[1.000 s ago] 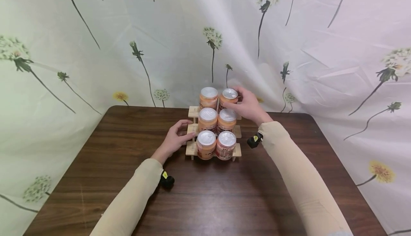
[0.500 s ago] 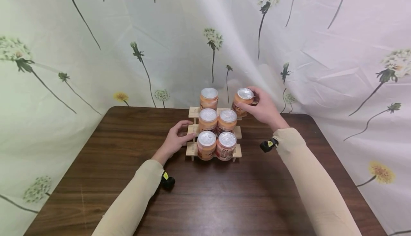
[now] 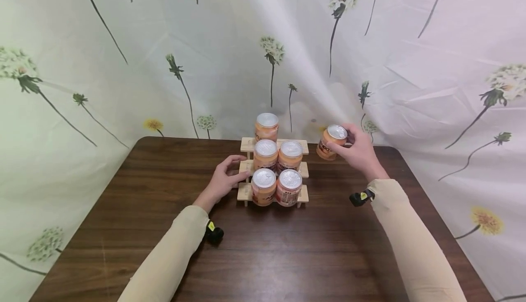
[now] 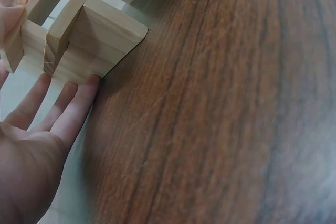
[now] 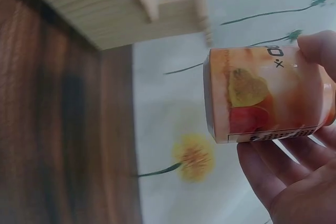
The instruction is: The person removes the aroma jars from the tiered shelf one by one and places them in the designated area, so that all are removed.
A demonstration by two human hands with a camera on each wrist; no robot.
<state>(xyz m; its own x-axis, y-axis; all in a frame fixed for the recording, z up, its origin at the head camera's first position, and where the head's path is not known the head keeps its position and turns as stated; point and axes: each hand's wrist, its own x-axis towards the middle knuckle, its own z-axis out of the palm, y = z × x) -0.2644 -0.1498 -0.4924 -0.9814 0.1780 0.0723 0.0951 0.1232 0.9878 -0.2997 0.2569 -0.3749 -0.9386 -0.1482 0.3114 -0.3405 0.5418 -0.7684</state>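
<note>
My right hand [image 3: 360, 152] grips an orange can [image 3: 331, 142] with a silver lid, fingers and thumb around its sides. It is held slightly tilted, to the right of the wooden three-tier rack [image 3: 245, 144]. In the right wrist view the can [image 5: 262, 95] shows fruit pictures on its label. My left hand [image 3: 222, 179] rests against the rack's left side. In the left wrist view its straight fingertips touch the wooden side piece [image 4: 102, 32]. Similar cans stand on the rack: one at the top left [image 3: 266, 127], two on the middle tier [image 3: 265, 155], two on the bottom [image 3: 264, 187].
The rack stands near the back edge of a dark brown wooden table [image 3: 271, 252]. A white cloth [image 3: 222, 65] printed with dandelions hangs behind and beside the table. Bare wood lies on the top tier's right part [image 3: 297, 145].
My right hand has lifted the can off the right of the top tier and carried it rightward, past the rack's side. The left hand has stayed in place.
</note>
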